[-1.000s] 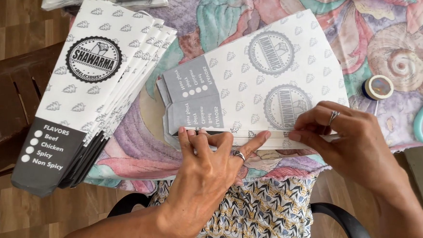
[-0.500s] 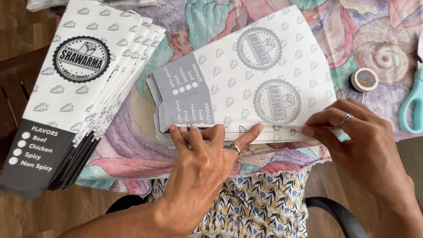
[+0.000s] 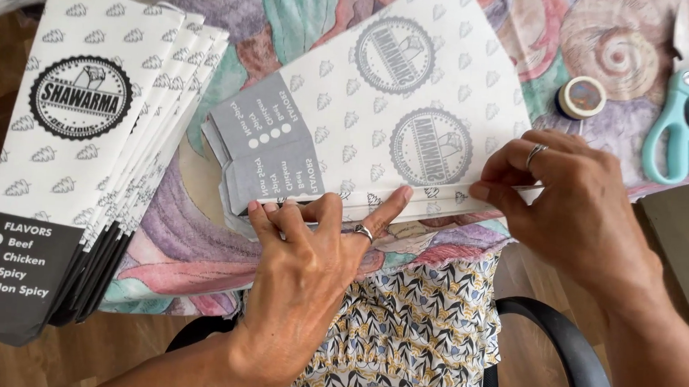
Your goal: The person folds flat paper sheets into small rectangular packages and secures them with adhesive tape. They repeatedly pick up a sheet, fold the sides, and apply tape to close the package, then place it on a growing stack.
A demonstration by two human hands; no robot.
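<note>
I see the flat white paper sleeve with grey leaf print and round dark stamps (image 3: pixel 380 117) lying on the bench under a pastel shell-patterned cloth (image 3: pixel 200 241), its near long edge at the bench edge. My left hand (image 3: pixel 309 262) presses down on that folded near edge, fingers (image 3: pixel 391 204) spread flat and apart, gripping nothing. My right hand (image 3: pixel 579 206) is at the same edge further right, thumb and fingers pinched together on the folded strip of the sleeve (a ring shows on each hand). Left of the sleeve, just beside it, lies a fanned stack of matching white sleeves with dark grey ends (image 3: pixel 79 164). Right of the sleeve, close to its far corner, sits a small roll of tape (image 3: pixel 583 97), and beyond that, well apart from the sleeve, pale teal-handled scissors (image 3: pixel 686 125).
</note>
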